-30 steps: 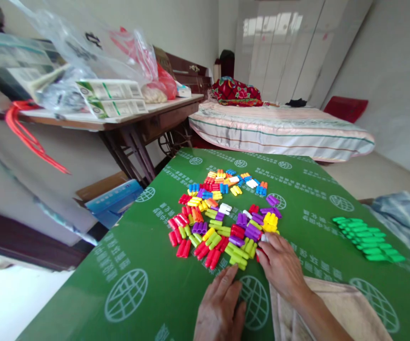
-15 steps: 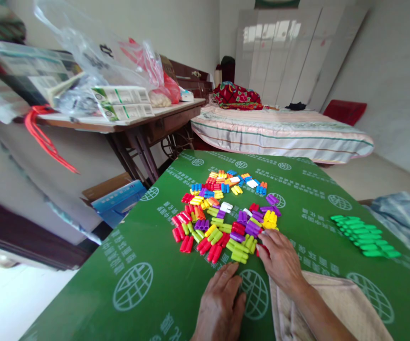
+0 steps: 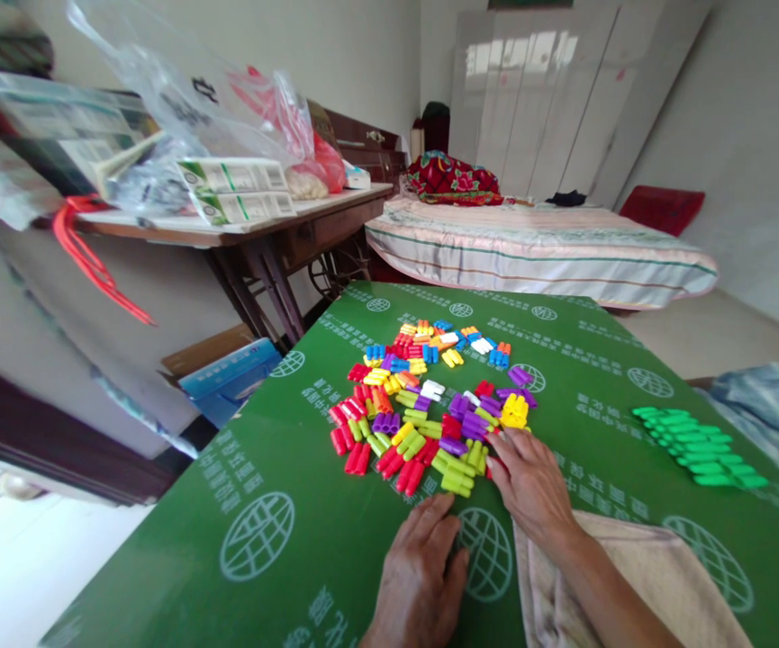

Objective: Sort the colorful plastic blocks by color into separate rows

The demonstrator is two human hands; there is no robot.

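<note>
Small tube-shaped plastic pieces in red, yellow, lime green, purple, blue, orange and white lie in a loose pile, many side by side in little groups. My right hand is at the near right edge of the pile, thumb and fingers closed about a red plastic piece that is mostly hidden under them. Close by are yellow pieces and purple ones. My left hand lies on the table with fingers stretched out, holding nothing. Its fingertips are just short of lime green pieces.
The pile is on a green table with printed globes. Bright green pieces lie in rows at right. Beige cloth is under my right forearm. A side table with bags and boxes stands left; a bed is behind.
The view has shifted slightly. Both hands stay in nearly the same places, and the pile looks unchanged.
</note>
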